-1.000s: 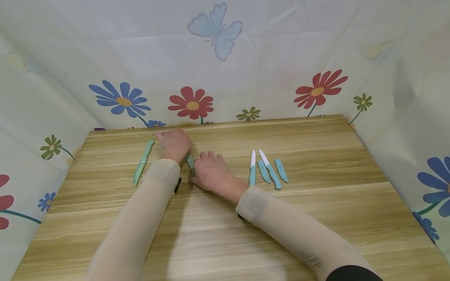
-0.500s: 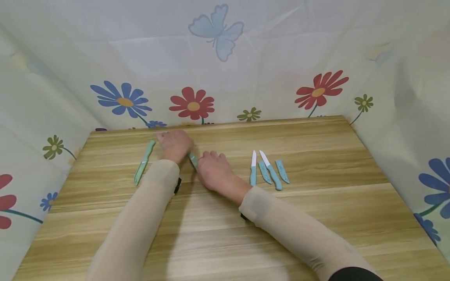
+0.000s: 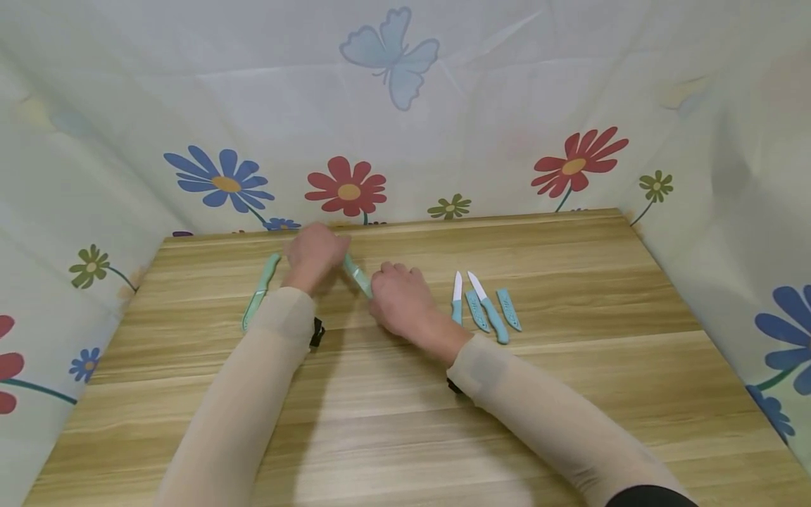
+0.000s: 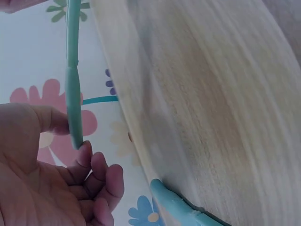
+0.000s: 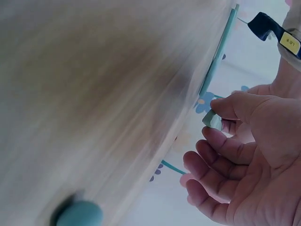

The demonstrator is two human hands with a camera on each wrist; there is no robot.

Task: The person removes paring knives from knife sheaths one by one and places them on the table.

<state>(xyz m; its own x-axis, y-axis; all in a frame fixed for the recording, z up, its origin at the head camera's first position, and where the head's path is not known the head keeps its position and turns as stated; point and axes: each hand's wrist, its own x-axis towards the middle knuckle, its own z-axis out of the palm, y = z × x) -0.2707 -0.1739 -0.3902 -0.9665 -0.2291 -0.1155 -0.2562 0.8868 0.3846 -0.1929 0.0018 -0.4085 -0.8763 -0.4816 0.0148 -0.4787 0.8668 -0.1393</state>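
Observation:
My left hand [image 3: 315, 248] and right hand [image 3: 400, 299] hold a green sheathed knife [image 3: 358, 275] between them. In the left wrist view, the left thumb and a fingertip pinch the handle end of the knife [image 4: 74, 94]. The right thumb and index finger pinch its sheathed end [image 5: 213, 120] in the right wrist view, with the other fingers loosely curled. The sheath covers the blade. A second green sheathed knife [image 3: 262, 285] lies on the table, left of my left hand, partly behind the sleeve.
Right of my hands, two blue-handled paring knives lie with bare white blades, the left knife [image 3: 457, 296] and the right knife [image 3: 491, 313]. One blue sheath [image 3: 476, 310] lies between them, another sheath [image 3: 509, 309] to their right. A flowered curtain [image 3: 494, 105] surrounds the wooden table [image 3: 393, 436].
The right hand has moved right and the left hand slightly up, both keeping hold of the green knife. More of its length shows between them. Knives and sheaths on the table stay put.

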